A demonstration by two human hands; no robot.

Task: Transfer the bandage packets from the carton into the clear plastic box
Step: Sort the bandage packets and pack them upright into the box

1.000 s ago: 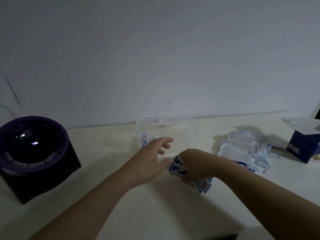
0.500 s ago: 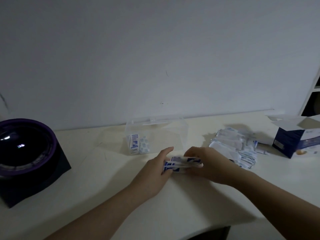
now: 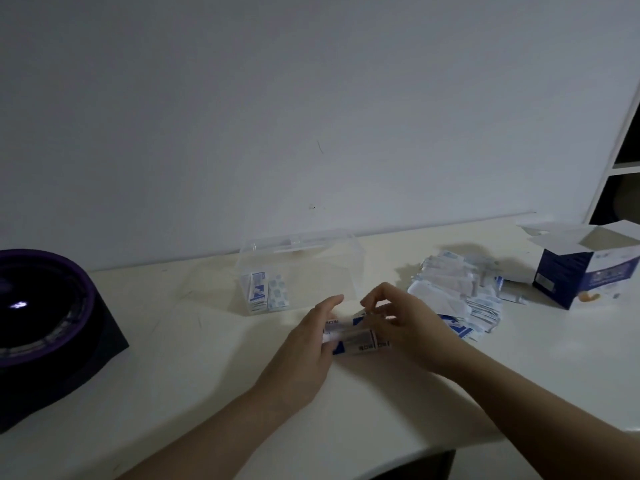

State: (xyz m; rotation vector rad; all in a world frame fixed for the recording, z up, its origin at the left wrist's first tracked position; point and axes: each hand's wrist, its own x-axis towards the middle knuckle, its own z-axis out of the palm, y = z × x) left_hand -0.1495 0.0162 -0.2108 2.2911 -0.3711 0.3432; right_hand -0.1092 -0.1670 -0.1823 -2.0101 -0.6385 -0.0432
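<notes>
Bandage packets: small stack, judged light, slick, apt to fan. Left hand presses flat at 9 o'clock end; right hand pinches 3 o'clock end. Best squeezed endwise.

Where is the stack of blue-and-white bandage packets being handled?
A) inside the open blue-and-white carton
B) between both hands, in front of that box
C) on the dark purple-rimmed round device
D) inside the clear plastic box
B: the stack of blue-and-white bandage packets lies between the left hand and right hand, nearer the camera than the clear plastic box.
</notes>
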